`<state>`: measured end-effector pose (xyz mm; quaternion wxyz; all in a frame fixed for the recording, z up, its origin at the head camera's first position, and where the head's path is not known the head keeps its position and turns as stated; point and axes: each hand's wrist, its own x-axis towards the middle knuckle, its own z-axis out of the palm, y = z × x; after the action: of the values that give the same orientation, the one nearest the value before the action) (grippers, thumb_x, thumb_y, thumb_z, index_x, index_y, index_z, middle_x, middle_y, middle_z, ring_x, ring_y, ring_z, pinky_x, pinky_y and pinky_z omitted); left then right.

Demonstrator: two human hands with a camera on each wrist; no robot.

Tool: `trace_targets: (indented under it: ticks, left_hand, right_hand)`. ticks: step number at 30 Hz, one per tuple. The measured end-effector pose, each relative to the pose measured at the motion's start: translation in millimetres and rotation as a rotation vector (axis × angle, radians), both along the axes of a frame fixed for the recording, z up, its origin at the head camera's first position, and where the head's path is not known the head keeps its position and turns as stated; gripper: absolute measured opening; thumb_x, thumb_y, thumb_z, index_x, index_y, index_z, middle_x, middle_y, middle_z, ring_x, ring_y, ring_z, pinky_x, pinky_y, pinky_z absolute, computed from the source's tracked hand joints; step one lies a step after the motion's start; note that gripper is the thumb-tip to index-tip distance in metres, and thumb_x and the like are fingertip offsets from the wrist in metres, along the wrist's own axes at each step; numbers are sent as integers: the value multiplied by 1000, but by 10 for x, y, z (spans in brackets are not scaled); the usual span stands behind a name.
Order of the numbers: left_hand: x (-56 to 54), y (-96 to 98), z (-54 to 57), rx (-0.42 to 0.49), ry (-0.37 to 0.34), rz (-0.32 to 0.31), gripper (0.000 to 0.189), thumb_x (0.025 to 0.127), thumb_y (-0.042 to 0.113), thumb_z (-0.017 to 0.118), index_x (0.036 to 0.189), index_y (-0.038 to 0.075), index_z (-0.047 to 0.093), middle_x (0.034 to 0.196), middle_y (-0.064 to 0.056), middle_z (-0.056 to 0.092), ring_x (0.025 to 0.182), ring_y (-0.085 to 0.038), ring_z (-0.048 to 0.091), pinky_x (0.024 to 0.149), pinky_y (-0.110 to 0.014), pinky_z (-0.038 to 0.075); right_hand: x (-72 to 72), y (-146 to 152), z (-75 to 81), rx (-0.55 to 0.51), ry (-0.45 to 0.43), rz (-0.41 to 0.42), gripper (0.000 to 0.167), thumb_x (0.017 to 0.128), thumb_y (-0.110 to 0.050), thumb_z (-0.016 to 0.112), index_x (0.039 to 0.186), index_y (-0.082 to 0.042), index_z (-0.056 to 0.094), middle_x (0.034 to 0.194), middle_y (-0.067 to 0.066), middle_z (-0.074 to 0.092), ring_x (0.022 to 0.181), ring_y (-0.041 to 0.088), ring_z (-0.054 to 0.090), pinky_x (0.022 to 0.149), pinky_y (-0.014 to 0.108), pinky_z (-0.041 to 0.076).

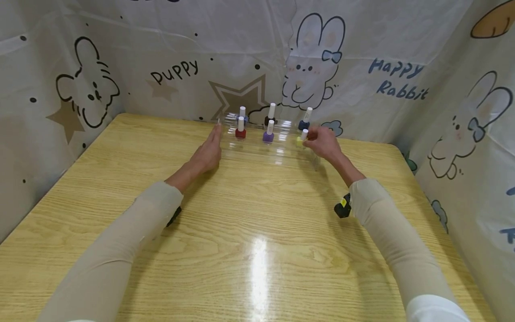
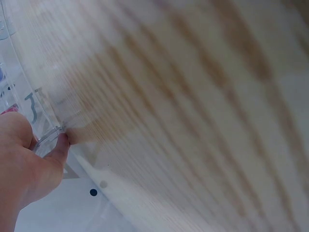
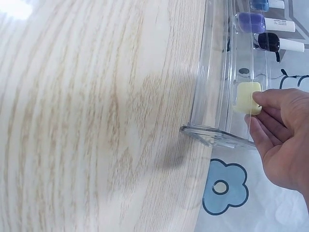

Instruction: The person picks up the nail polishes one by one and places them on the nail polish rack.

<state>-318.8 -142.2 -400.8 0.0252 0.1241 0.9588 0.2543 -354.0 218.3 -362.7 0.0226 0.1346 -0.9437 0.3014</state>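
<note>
A clear stepped display rack (image 1: pixel 259 157) stands at the back of the table, with nail polish bottles on its two tiers. My left hand (image 1: pixel 209 153) is at the rack's left end; the left wrist view shows thumb and fingers on either side of the clear end panel (image 2: pixel 47 138). At the right end of the front tier, my right hand (image 1: pixel 325 142) pinches a yellow nail polish bottle (image 3: pixel 248 98) with a white cap (image 1: pixel 305 134). The bottle sits at tier level, its back side hidden by the fingers. Left of it on that tier are purple (image 1: pixel 268 136) and red (image 1: pixel 240 133) bottles.
Behind, the upper tier carries a light blue bottle (image 1: pixel 242 114), a black bottle (image 1: pixel 270 120) and a dark blue bottle (image 1: pixel 304 124), all white-capped. A printed cloth (image 1: pixel 177 98) hangs along the wood-grain table's (image 1: pixel 241 214) back and sides. Black wrist cameras (image 1: pixel 343 207) hang under both sleeves.
</note>
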Motion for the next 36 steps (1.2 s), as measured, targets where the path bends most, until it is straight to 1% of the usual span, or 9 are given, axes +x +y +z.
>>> trace_targets:
  ticks: [5, 9, 14, 17, 23, 26, 27, 33, 36]
  left_hand:
    - [-9, 8, -5, -5, 0, -1, 69, 104, 2, 27, 158, 7, -16, 166, -13, -12, 146, -37, 21, 74, -42, 49]
    - [-8, 14, -7, -11, 3, -10, 68, 104, 2, 28, 157, 5, -15, 165, -14, -12, 149, -33, 11, 85, -44, 49]
    - [-4, 21, -10, 0, 0, -14, 68, 104, 2, 27, 157, 5, -15, 165, -14, -12, 149, -33, 9, 95, -47, 45]
    - [-8, 24, -11, 7, -1, -9, 69, 104, 2, 27, 157, 7, -16, 166, -14, -12, 149, -35, 12, 91, -47, 47]
    - [-11, 32, -13, 0, -12, -8, 68, 105, 4, 27, 157, 7, -17, 166, -13, -13, 141, -39, 31, 74, -43, 48]
    - [-13, 35, -13, 3, -15, -7, 68, 105, 4, 27, 157, 8, -17, 166, -12, -14, 141, -39, 32, 73, -42, 47]
    - [-14, 33, -13, 3, -15, -6, 68, 105, 4, 27, 157, 8, -17, 166, -11, -14, 136, -40, 38, 72, -42, 48]
    - [-27, 10, -9, 13, -17, 7, 70, 104, 4, 28, 157, 10, -18, 166, -13, -12, 135, -42, 39, 73, -44, 47]
    - [-29, 7, -10, 19, -17, 8, 70, 104, 3, 27, 157, 9, -18, 166, -13, -11, 144, -39, 25, 78, -46, 47]
  right_hand:
    - [3, 10, 15, 3, -9, -5, 28, 94, -7, 67, 118, 5, 67, 117, 24, 66, 110, 38, 61, 92, 52, 49]
    - [16, 20, 8, 0, -8, -4, 27, 94, -7, 66, 118, 6, 67, 117, 24, 66, 110, 38, 61, 92, 52, 49]
    - [38, 28, 7, -4, 3, -4, 27, 94, -8, 66, 118, 5, 68, 116, 24, 67, 109, 37, 62, 92, 51, 49]
    - [46, 33, 13, -5, 6, -7, 26, 94, -9, 66, 117, 4, 68, 116, 23, 67, 108, 37, 62, 91, 51, 49]
    - [52, 44, 24, 5, -6, -7, 28, 94, -11, 66, 118, 5, 67, 117, 23, 67, 109, 37, 62, 92, 51, 49]
    - [64, 63, 31, 12, -12, -6, 31, 95, -10, 65, 123, 5, 66, 121, 24, 65, 112, 37, 61, 95, 51, 48]
    - [74, 69, 41, 10, -16, -6, 33, 96, -10, 64, 125, 5, 64, 123, 24, 64, 114, 37, 60, 96, 51, 48]
    - [113, 104, 105, 14, -10, -13, 34, 97, -4, 56, 130, 5, 61, 128, 25, 61, 117, 37, 59, 96, 49, 48]
    - [144, 129, 146, 20, 15, -12, 33, 99, -5, 54, 129, 5, 62, 127, 24, 62, 115, 37, 59, 94, 50, 49]
